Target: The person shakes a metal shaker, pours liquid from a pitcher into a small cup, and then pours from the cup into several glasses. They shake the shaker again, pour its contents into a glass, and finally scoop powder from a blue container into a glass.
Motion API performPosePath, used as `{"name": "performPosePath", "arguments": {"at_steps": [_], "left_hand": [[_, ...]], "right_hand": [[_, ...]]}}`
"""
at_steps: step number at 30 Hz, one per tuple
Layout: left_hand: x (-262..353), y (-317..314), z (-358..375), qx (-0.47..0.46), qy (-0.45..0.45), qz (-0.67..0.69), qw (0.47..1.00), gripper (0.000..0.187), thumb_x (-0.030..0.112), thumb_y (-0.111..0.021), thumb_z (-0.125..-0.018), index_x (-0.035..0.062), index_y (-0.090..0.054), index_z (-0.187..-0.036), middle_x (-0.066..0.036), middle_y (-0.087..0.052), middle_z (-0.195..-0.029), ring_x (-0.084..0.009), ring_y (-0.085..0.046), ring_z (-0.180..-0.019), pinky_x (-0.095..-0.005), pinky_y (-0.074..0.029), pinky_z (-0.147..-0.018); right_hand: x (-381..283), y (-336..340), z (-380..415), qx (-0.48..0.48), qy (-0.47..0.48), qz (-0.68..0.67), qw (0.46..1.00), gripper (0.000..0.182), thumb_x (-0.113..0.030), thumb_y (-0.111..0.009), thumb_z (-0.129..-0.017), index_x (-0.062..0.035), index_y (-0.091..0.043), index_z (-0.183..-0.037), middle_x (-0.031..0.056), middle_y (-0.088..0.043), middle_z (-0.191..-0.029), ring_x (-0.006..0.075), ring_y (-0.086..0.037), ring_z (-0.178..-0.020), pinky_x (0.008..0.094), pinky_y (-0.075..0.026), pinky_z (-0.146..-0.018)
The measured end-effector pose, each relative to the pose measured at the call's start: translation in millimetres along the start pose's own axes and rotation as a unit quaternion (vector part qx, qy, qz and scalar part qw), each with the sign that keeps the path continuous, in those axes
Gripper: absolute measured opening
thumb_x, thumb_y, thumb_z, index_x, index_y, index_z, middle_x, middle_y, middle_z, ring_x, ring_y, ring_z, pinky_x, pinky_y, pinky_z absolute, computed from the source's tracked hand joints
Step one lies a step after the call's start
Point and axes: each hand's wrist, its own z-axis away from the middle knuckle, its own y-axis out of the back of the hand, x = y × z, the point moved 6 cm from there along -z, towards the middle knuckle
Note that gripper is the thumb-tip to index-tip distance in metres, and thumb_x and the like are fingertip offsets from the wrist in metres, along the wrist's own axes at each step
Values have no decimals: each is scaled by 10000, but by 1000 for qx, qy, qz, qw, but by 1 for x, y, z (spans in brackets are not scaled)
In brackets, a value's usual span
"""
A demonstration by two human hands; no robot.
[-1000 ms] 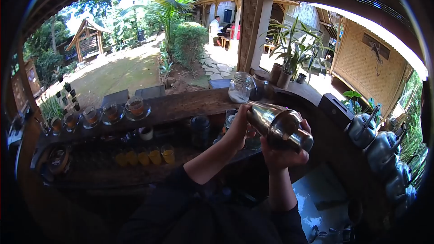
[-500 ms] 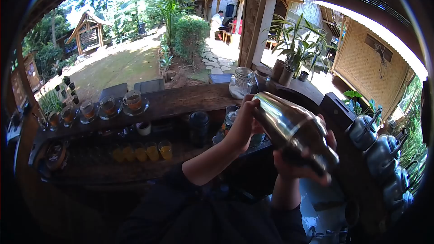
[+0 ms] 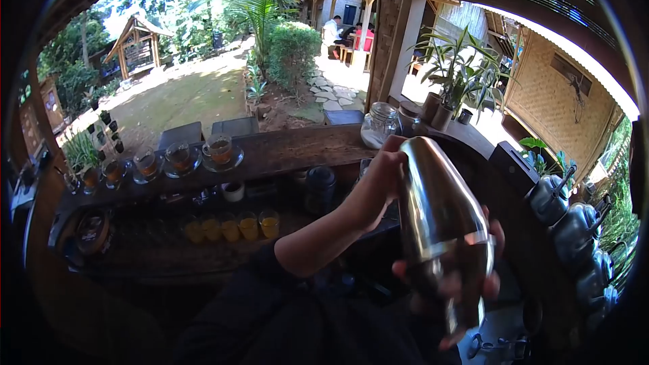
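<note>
Left hand (on shaker) partly hides glass jar.

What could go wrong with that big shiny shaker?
The shaker could slip, because its metal looks smooth and the left grip is up at one end. Its lid end points down, so if the lid is loose, some drink might leak out. And a glass jar stands on the counter just beyond that hand, so a wide swing might bump it.
</note>
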Motion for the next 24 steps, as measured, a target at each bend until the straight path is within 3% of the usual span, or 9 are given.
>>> {"name": "performPosePath", "arguments": {"at_steps": [1,2,4,6,10,12,17,21,24], "left_hand": [[17,-17,11,-28,-34,5,999,413,356,-450,-867,61,-435,-1155,-112,-533,-1100,-211,-538,-1035,-393,-407,-928],[29,-27,19,-58,-68,8,996,409,356,-453,-871,64,-434,-1156,-114,-533,-1102,-213,-533,-1048,-393,-409,-929],[26,-9,17,-28,-51,16,998,421,371,-454,-872,63,-438,-1159,-117,-536,-1118,-217,-532,-1054,-401,-414,-922],[1,31,3,45,4,30,999,449,413,-443,-875,70,-459,-1164,-110,-548,-1141,-219,-530,-1063,-425,-423,-907],[3,47,15,80,123,54,988,418,412,-429,-880,98,-483,-1151,-83,-554,-1077,-206,-539,-1037,-385,-428,-902],[27,34,19,87,24,29,995,413,409,-436,-875,97,-475,-1142,-94,-547,-1064,-213,-543,-1024,-379,-442,-885],[60,20,33,-54,-98,42,993,399,391,-470,-869,92,-442,-1132,-100,-526,-1056,-212,-545,-1006,-359,-441,-888],[27,103,21,147,78,-57,984,422,450,-431,-877,105,-461,-1118,-81,-534,-1053,-175,-540,-976,-372,-400,-904],[48,96,31,166,100,-102,976,415,422,-421,-894,97,-464,-1147,-78,-524,-1095,-156,-504,-1044,-348,-383,-914]], "right_hand": [[-3,-12,23,49,-195,-332,921,921,-601,-619,-732,-329,-94,-1437,78,19,-1491,462,-160,-1308,565,-111,-1095],[2,-17,22,49,-197,-334,920,921,-601,-619,-732,-329,-94,-1437,78,19,-1491,462,-160,-1308,565,-111,-1095],[5,-19,10,6,-25,42,999,937,-468,-683,-723,-381,-59,-1416,88,-76,-1464,451,-235,-1277,540,-270,-1020],[23,-33,0,-38,158,409,898,997,-336,-748,-715,-433,-25,-1395,97,-170,-1437,440,-309,-1246,516,-429,-945],[50,-42,-5,-16,226,406,885,1014,-262,-753,-710,-446,-2,-1367,164,-258,-1345,460,-377,-1190,521,-448,-918],[17,-74,-4,-37,354,440,824,1026,-333,-742,-712,-449,36,-1371,104,-145,-1406,453,-306,-1249,528,-439,-943],[32,-86,7,-10,282,417,864,1027,-337,-745,-708,-371,19,-1394,137,-179,-1398,434,-292,-1261,529,-334,-1022],[85,-83,-5,-19,110,254,961,957,-150,-804,-652,-244,-126,-1321,231,-287,-1322,414,-363,-1217,496,-348,-1013],[53,-100,-11,39,224,394,891,902,-197,-778,-694,-248,-130,-1319,251,-266,-1341,427,-361,-1214,517,-355,-1000]]}}
